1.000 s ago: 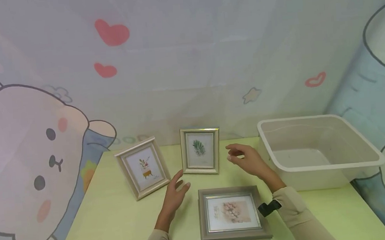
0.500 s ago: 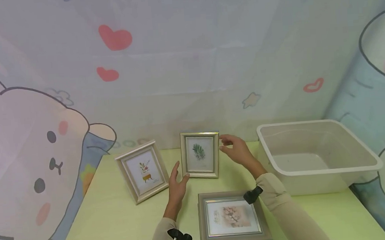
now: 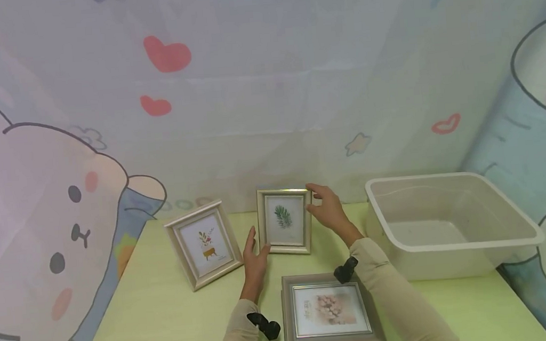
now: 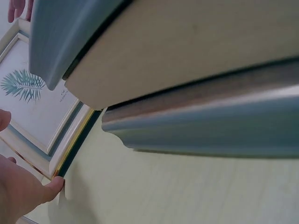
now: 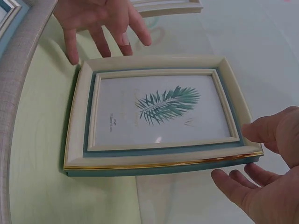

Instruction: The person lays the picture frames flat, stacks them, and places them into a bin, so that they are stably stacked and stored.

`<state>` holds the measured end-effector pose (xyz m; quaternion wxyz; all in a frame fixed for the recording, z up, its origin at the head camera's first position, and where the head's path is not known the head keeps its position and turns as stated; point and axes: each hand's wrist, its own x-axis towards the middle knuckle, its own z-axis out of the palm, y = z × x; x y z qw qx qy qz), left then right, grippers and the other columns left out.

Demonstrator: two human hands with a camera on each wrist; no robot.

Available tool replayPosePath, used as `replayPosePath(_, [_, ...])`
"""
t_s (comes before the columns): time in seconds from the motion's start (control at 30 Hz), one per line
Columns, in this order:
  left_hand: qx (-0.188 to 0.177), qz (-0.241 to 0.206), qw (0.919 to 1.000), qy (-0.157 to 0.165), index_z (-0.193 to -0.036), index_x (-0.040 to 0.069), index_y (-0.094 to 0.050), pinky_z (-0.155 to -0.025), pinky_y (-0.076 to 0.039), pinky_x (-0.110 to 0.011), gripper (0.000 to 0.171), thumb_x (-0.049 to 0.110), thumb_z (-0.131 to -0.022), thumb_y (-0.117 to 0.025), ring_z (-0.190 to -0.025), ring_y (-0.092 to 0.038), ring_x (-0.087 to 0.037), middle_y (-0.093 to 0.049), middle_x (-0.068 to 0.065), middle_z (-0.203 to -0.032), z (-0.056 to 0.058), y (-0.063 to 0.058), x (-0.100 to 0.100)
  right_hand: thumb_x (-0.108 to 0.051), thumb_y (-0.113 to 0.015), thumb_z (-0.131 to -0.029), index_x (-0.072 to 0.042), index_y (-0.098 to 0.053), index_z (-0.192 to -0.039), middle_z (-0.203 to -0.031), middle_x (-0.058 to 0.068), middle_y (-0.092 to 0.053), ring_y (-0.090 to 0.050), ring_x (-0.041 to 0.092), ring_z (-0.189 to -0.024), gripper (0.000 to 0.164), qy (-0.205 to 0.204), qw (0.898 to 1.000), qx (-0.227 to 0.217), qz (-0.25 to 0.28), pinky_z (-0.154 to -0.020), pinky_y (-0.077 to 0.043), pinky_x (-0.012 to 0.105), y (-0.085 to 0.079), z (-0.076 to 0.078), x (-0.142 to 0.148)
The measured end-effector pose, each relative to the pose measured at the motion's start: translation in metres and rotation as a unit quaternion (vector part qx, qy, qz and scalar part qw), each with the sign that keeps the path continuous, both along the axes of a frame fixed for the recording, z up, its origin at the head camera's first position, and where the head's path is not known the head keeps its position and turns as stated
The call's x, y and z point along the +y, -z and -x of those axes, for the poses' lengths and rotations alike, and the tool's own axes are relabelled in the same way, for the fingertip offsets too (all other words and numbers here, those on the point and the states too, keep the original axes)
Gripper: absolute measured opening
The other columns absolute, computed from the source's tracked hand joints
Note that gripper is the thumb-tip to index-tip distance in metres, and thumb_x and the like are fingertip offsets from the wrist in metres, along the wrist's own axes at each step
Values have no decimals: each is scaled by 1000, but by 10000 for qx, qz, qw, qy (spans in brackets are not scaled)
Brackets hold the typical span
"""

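"Head view: what's nearest?"

"Stacked picture frames (image 3: 332, 310), bottom centre. Beyond, the left hand (image 3: 255, 260), fingers straight, sits in the narrow gap between the flower-pot frame (image 3: 205, 245) and the palm-leaf frame (image 3: 283, 218), just below centre."

"And the right hand (image 3: 329, 209)?"

"Gripping the palm-leaf frame's upper-right edge. Tabletop (image 3: 339, 246) shows before the tub (image 3: 452, 246), right."

I'm getting soft, kinda muted light, plus a glint on the top edge of the leaf-print frame (image 3: 284, 220). My left wrist feed's dimmer, with a smudgy shadow beside that frame and blurry grey frames (image 4: 201, 128) near it.
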<state>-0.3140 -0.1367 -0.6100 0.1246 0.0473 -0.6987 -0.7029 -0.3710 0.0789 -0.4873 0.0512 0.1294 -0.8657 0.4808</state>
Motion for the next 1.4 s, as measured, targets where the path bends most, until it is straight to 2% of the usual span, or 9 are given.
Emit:
replayPosePath(0.17, [-243, -20, 9997, 14, -156, 9, -33, -117, -32, -60, 67, 2, -95, -61, -149, -23, -42, -29, -15, -163, 2, 3, 0, -1, -63, -94, -7, -45, -149, -152, 22, -45, -53, 43, -130, 59, -190, 9996, -209, -82, -97, -54, 51, 3, 5, -2])
replayPosePath(0.3, [-347, -195, 9991, 113, -155, 4, -33, -117, -34, -58, 67, -1, -94, -62, -149, -23, -44, -29, -19, -162, -1, -4, 1, -1, -60, -96, -9, -45, -150, -148, 24, -47, -57, 42, -124, 57, -301, 9992, -244, -101, -86, -59, 43, 5, 9, -2])
replayPosePath(0.43, [-342, -293, 9988, 184, -155, 3, -33, -119, -30, -57, 68, -4, -93, -61, -149, -24, -45, -30, -23, -161, 2, 1, 0, -4, -57, -98, -10, -51, -146, -112, 24, -63, -65, 30, -85, 49, -230, 9994, 62, -254, -60, -52, 27, 6, 12, -3])
replayPosePath(0.57, [-322, -332, 9986, 266, -156, 6, -32, -119, -31, -56, 68, -4, -94, -59, -149, -26, -42, -31, -22, -160, 6, 8, -2, -8, -57, -100, -9, -57, -141, -85, 16, -61, -45, 16, -57, 42, -104, 9980, 470, -406, -53, -39, 25, 6, 10, -6])
replayPosePath(0.8, [-441, -656, 9962, 361, -154, 0, -32, -122, -25, -54, 64, -6, -95, -55, -152, -19, -41, -26, -23, -162, 5, 13, -6, -10, -59, -100, -7, -62, -136, -105, 19, -66, -56, 22, -69, 37, 136, 9961, 763, -413, -58, -43, 29, 10, 4, -8])
replayPosePath(1.03, [-391, -1492, 9877, 244, -148, -12, -34, -122, -27, -51, 54, -5, -97, -50, -148, -27, -42, -32, -34, -155, 4, 18, -6, -9, -60, -99, -7, -62, -136, -116, 20, -67, -67, 33, -94, 36, 163, 9966, 767, -250, -70, -53, 38, 7, 0, -7])
replayPosePath(1.2, [-450, -2307, 9715, 316, -152, -10, -27, -121, -29, -47, 52, 2, -104, -41, -148, -27, -41, -25, -34, -158, 1, 13, -8, -8, -60, -99, -6, -62, -135, -108, 21, -66, -67, 29, -76, 37, 220, 9972, 718, 50, -60, -54, 30, 2, -3, -7])
replayPosePath(1.3, [-307, -2972, 9533, 440, -156, -6, -17, -121, -29, -46, 54, 5, -106, -35, -148, -25, -44, -19, -33, -159, 0, 8, -8, -8, -61, -98, -7, -63, -134, -102, 21, -65, -63, 23, -64, 36, 373, 9959, 757, 319, -53, -53, 23, -2, -4, -7])
replayPosePath(1.4, [-177, -3475, 9357, 577, -159, 3, -12, -120, -32, -47, 55, 5, -107, -31, -146, -28, -48, -20, -31, -160, -1, 3, -6, -8, -62, -98, -8, -64, -133, -102, 21, -66, -63, 23, -66, 36, 522, 9934, 850, 564, -54, -55, 21, -5, -7, -7])
